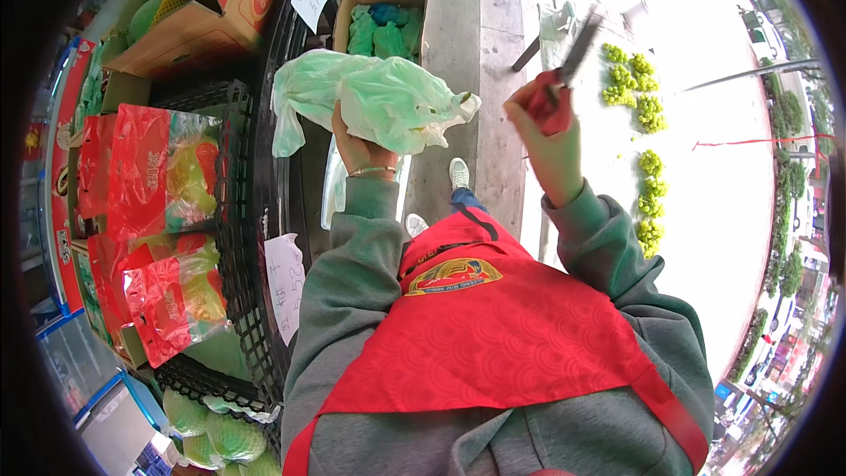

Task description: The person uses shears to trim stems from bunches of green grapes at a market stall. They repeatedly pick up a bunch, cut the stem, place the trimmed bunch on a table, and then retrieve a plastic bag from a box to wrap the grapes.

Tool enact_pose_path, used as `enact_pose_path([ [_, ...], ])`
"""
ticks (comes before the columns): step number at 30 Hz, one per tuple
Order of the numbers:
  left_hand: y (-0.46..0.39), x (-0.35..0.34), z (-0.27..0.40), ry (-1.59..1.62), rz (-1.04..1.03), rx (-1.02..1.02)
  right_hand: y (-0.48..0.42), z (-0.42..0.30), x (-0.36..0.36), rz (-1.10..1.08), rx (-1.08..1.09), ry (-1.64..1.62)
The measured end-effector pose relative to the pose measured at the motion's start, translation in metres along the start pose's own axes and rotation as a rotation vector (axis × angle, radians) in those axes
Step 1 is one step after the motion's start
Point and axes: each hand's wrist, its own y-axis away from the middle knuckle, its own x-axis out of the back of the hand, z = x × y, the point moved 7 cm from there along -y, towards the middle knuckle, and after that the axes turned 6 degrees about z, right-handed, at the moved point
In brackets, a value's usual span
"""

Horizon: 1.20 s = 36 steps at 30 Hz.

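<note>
A light green plastic bag [390,99] with something bulky inside lies across my left hand [363,149], which supports it from beneath. The bag's right end is crumpled and partly torn, with a bit of green showing; its contents are otherwise hidden. Off to the right, my right hand [548,125] is closed around the red handle of a cutting tool [558,89], its dark blade blurred and pointing up and away. Neither the blade nor my right hand touches the bag.
Green grape bunches [651,112] lie on a bright surface at right. A cardboard box [423,13] of green bags stands ahead. At left, a black plastic crate [254,317] borders red fruit packages [142,172], below a carton [192,36] of netted fruit. Wrapped round fruits [234,437] sit lower left.
</note>
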Motion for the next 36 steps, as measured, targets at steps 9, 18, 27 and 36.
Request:
enact_pose_path([
  [9, 0.013, -0.02, -0.021, 0.007, -0.023, -0.034, -0.001, -0.022, -0.026, 0.165, 0.454, 0.478],
  [18, 0.007, -0.023, -0.013, 0.077, -0.069, -0.051, 0.008, -0.018, -0.004, 0.196, 0.287, 0.057],
  [27, 0.004, -0.02, -0.011, 0.064, -0.092, 0.01, -0.005, 0.053, 0.03, 0.275, -0.089, -0.068],
  [36, 0.006, -0.006, -0.026, 0.1, 0.013, 0.02, -0.003, -0.036, -0.039, -0.11, 0.046, 0.1],
])
